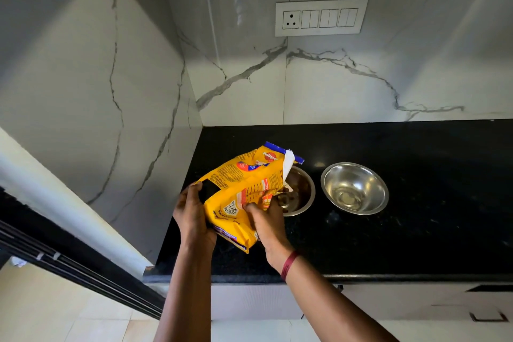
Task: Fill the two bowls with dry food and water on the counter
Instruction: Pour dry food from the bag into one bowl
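A yellow dry-food bag point(244, 183) is tilted over the left steel bowl point(304, 191), its torn open top pointing down into it. Brown kibble lies in that bowl, which the bag partly covers. My left hand point(193, 216) grips the bag's bottom end. My right hand point(265, 221) pinches the bag's side near the bowl's rim. The right steel bowl point(354, 189) stands beside the first one on the black counter point(416, 216); it looks empty, with only reflections inside.
Marble-look walls close the counter at the back and left, forming a corner. A switch panel with a socket point(320, 18) sits on the back wall. The counter's front edge point(388, 277) runs above pale cabinet fronts. A dark sliding-door frame point(69, 264) is at lower left.
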